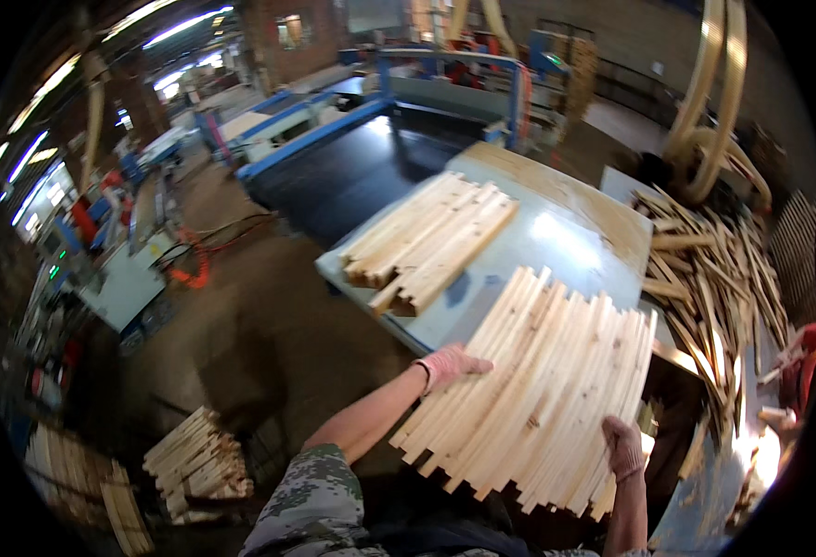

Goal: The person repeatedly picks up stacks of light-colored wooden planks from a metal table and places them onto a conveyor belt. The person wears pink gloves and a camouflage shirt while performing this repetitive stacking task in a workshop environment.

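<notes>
Between my two gloved hands is a wide row of pale wooden strips (543,390), pressed side by side with uneven ends. My left hand (456,366) grips its left edge, thumb on top and the other fingers hidden beneath. On the right edge, my right hand (623,446) is closed around the outer strips. The far end of the row overlaps the near part of a pale, shiny tabletop (556,237); whether it rests there I cannot tell. Farther off on that tabletop lies another stack of wooden strips (436,237), split into two groups.
A blue-framed machine with a black belt (352,167) adjoins the table's far side. Loose scrap sticks (714,288) are heaped at the right, below pale flexible hoses (710,102). Bundled strips (194,459) stand at lower left. An orange cable (190,274) lies on the floor.
</notes>
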Motion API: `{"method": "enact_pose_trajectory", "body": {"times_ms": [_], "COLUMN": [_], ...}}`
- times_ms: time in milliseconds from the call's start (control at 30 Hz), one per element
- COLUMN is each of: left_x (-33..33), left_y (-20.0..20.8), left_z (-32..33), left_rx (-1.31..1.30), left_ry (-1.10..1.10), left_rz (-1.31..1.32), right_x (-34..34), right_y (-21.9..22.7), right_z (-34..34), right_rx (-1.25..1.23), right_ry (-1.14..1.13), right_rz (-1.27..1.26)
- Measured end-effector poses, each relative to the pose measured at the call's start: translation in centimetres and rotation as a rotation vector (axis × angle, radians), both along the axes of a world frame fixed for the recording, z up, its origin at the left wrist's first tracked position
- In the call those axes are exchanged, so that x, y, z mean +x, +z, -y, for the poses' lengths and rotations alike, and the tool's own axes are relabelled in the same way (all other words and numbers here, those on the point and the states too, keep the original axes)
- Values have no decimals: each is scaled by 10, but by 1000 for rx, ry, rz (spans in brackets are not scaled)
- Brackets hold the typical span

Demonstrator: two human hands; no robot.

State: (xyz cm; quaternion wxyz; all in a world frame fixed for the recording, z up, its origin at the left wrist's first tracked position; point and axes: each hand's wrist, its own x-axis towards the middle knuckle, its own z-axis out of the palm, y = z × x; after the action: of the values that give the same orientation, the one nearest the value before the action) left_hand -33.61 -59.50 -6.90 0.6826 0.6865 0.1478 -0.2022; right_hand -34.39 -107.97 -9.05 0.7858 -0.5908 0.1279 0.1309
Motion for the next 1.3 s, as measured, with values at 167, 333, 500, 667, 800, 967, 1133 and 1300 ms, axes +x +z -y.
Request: {"method": "enact_pose_trajectory", "body": {"times_ms": [167,333,500,667,800,967,1133,1300], "left_x": [109,203,257,271,268,268,292,325], "left_y": [-16,38,70,40,36,57,67,77], "left_z": [-24,-11,-13,-140,-277,-364,-453,-606], "left_rx": [188,705,1141,1348,1640,1355,1304,1316], "left_ry": [-83,-304,-454,65,314,252,238,195], "left_rz": [72,73,144,683,64,-127,-174,-172], "right_x": [58,111,159,180,202,222,248,285], "right_y": [10,18,17,27,13,15,18,34], "right_z": [-27,-36,-50,-88,-127,-199,-299,-458], "right_rx": [14,26,0,-36,-109,-32,7,32], "right_ry": [-70,-178,-163,-184,-132,-154,-170,-130], "right_rz": [-60,-77,-22,-7,-39,-24,-18,11]}}
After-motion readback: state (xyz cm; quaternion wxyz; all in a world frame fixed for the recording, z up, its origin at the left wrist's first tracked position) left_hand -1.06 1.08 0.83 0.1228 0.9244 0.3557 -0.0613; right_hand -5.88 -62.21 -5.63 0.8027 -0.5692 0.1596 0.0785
